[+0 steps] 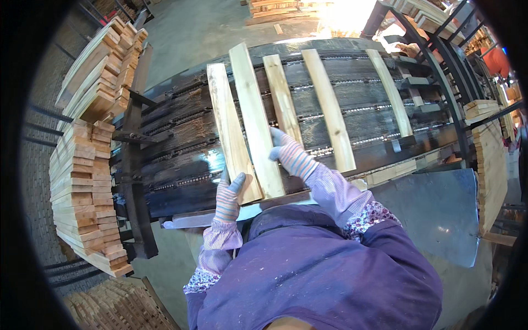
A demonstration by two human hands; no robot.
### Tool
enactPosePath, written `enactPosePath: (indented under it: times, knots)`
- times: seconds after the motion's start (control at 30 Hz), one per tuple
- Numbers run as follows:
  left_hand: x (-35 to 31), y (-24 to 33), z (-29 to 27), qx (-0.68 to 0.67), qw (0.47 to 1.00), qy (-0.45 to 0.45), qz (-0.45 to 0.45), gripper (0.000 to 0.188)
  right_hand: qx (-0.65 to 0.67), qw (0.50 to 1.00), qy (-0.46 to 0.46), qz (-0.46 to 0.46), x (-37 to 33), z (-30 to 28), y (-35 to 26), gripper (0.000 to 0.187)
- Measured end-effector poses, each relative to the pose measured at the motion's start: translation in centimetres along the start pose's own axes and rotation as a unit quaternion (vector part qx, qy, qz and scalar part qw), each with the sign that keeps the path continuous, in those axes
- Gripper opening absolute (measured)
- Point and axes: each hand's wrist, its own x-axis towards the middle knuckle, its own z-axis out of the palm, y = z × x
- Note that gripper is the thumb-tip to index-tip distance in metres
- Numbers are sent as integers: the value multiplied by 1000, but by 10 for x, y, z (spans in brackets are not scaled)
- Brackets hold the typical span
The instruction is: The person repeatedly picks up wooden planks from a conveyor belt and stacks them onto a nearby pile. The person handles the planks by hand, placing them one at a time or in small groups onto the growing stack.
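Fingers (225, 175) of the gloved left hand (226, 202) lie along the left edge of the leftmost board (234, 136), thumb over its top, while the right hand (292, 153) sets slightly parted fingers against the second board's (256, 121) right edge; whether either pinches, I can't tell. Both boards lie side by side on the dark chain conveyor (187, 104).

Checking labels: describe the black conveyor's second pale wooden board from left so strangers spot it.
Start at the black, chain-lined conveyor. The striped-gloved right hand is at the right edge of the long pale wooden board. Its far end reaches higher in the picture than its neighbours'.
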Motion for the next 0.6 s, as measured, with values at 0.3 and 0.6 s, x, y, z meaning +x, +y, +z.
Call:
enactPosePath:
  times: [0.3, 0.6]
  knots:
    - [-19, -5, -8, -78, 983, -69, -149, 67, -660, 738, 124, 62, 0, 23, 11, 88]
    - [-35, 25, -7, -182, 964, -100, -168, 89, -264, 940, 211, 38, 26, 4, 21, 89]
